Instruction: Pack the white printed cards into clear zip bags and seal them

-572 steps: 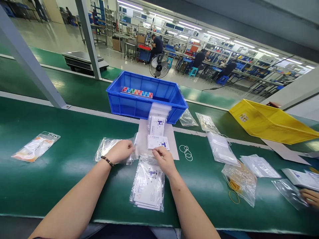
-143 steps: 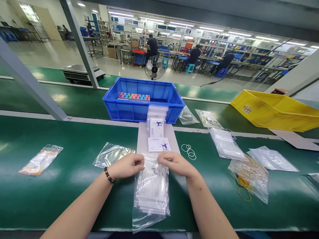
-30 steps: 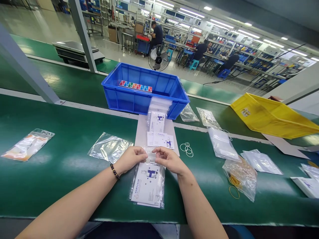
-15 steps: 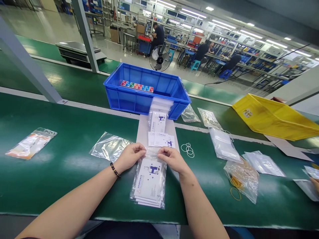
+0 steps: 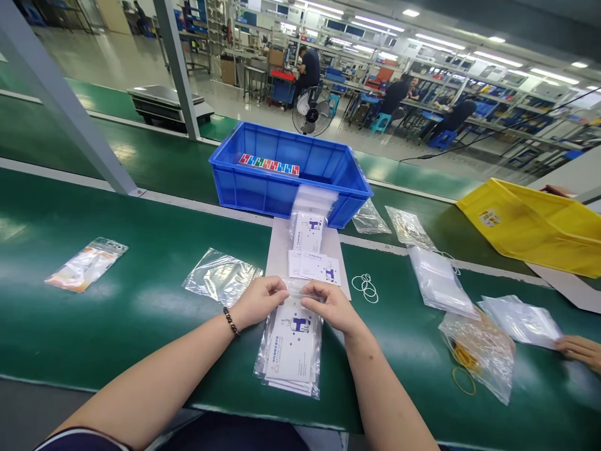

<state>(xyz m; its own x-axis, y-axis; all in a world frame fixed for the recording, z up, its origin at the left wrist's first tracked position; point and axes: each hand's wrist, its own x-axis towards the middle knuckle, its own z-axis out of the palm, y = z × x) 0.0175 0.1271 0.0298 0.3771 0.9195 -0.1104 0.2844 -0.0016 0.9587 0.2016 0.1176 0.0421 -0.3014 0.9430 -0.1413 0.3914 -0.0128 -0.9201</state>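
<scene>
In front of me a stack of clear zip bags with printed white leaflets (image 5: 293, 347) inside lies on the green bench. My left hand (image 5: 260, 302) pinches the left side of the top bag's opening edge, thumb against fingers. On the right side of that same edge, my right hand (image 5: 332, 307) is closed with thumb and forefinger together. Just beyond my fingers, loose printed leaflets (image 5: 320, 266) rest on a grey-white board (image 5: 278, 250). Farther back, another bagged leaflet (image 5: 308, 232) leans by the blue bin.
A blue bin (image 5: 263, 193) stands behind. Left are an empty clear bag (image 5: 218, 279) and an orange-white packet (image 5: 87, 264). Right are white rubber bands (image 5: 366, 288), white bag stacks (image 5: 441, 282), a bag of yellow bands (image 5: 483, 357), a yellow bin (image 5: 530, 219) and a co-worker's hand (image 5: 582, 351).
My fingertips have come slightly closer together along the bag's edge. At the right, a co-worker's hand has reached further in to the white bags. The whole view has shifted a little.
</scene>
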